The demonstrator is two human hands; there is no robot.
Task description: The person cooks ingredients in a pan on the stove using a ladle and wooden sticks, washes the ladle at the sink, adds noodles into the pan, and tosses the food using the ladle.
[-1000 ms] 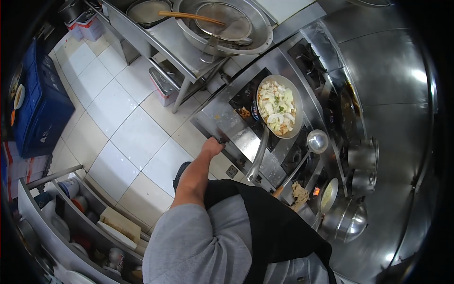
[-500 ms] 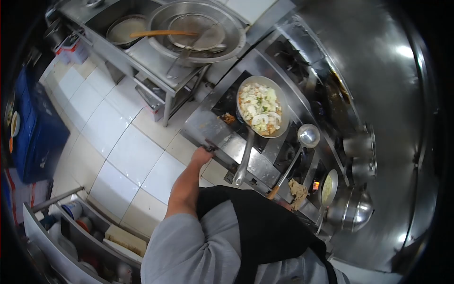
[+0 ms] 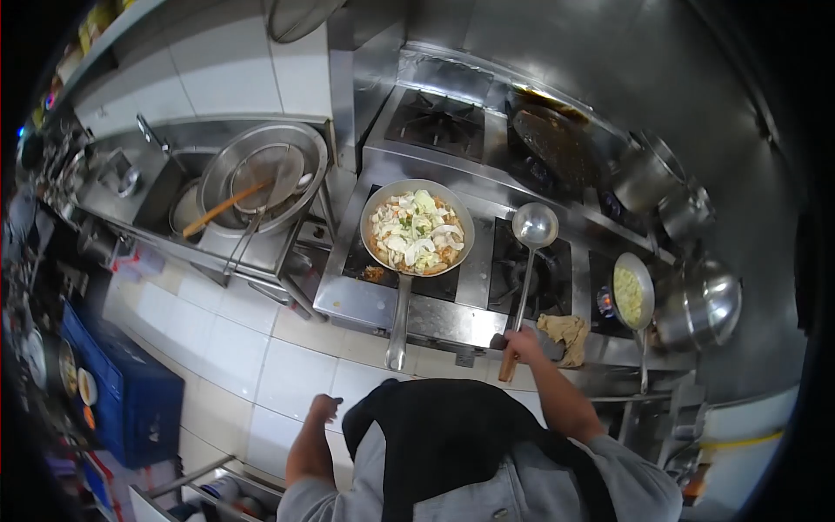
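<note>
In the head view, my right hand (image 3: 523, 344) is closed around the handle of a long steel ladle (image 3: 535, 228). The ladle's wooden end pokes out below my fingers, and a small dark piece I cannot identify shows at their left. My left hand (image 3: 323, 409) is low over the floor, fingers curled, with a small dark tip beside it. A frying pan (image 3: 400, 335) full of chopped pale vegetables (image 3: 417, 230) stands on the front left burner, handle toward me. Under the ladle's bowl is another burner (image 3: 529, 274).
A crumpled tan cloth (image 3: 565, 337) lies on the stove's front edge. Farther right, a smaller pan (image 3: 646, 304) sits by a flame, beside steel pots (image 3: 703, 296). At left are a wide metal basin (image 3: 306, 187) with a strainer, a sink (image 3: 174, 183) and a blue bin (image 3: 143, 409).
The view has turned and shifted. My left hand has come away from the stove's front edge, down and left. My right hand, mostly hidden before, now shows on the ladle's handle.
</note>
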